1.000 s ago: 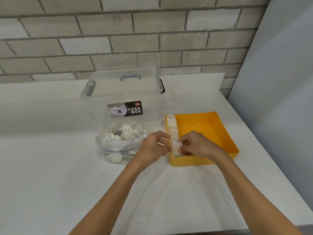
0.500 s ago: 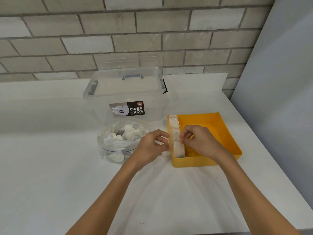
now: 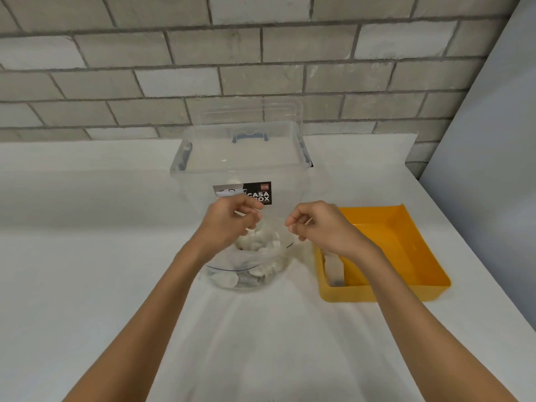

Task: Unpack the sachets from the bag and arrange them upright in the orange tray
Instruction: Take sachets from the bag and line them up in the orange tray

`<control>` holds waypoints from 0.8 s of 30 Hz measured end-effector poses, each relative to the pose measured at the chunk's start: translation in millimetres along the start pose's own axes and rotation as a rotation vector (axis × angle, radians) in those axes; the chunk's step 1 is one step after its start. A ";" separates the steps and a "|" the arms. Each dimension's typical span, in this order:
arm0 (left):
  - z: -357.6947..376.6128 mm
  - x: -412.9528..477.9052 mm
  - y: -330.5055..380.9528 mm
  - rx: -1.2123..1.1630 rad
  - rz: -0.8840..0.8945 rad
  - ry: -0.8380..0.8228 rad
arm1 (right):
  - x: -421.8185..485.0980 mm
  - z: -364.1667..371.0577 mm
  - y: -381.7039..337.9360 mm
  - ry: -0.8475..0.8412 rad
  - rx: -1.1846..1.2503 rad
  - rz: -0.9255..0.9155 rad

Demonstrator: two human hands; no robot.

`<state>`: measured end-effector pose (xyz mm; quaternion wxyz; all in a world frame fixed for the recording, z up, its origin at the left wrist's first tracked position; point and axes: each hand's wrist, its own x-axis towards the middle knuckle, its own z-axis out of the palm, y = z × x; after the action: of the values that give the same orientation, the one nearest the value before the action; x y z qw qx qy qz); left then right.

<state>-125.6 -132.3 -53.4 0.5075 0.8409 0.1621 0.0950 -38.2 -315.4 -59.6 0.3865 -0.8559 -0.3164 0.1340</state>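
The clear bag [image 3: 246, 275] of white sachets [image 3: 256, 242] sits on the white table [image 3: 87, 256], and both hands hover over its mouth. The left hand [image 3: 227, 224] and right hand [image 3: 320, 227] have curled fingers; I cannot tell whether they pinch the plastic. Right of the bag, the orange tray [image 3: 377, 294] holds a row of sachets [image 3: 333, 268] along its nearer wall. Behind the bag stands a clear storage box [image 3: 240, 158].

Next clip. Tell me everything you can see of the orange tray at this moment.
The orange tray looks like smooth plastic: squarish, shallow, open-topped, with low walls. It sits flat on the white table, right of the clear bag. White sachets stand against its left wall; the rest of its floor shows bare. The forearm of the right hand crosses over its near left corner, hiding part of the sachets; whether it touches cannot be told.
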 end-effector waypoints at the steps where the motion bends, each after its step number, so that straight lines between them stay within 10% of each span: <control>1: -6.7 4.9 -5.5 0.074 0.014 0.031 | 5.3 5.2 -5.5 0.001 0.004 -0.015; 15: -16.2 24.7 -64.3 0.429 -0.022 -0.165 | 58.6 71.8 -20.1 -0.345 -0.341 0.023; 24: -14.5 22.0 -69.9 0.346 0.003 -0.140 | 56.1 67.9 -19.0 -0.272 -0.211 0.018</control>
<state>-122.2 -82.0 -108.5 0.3650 0.9205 0.1389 0.0077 -35.9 -230.5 -89.7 0.2468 -0.8686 -0.3703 0.2179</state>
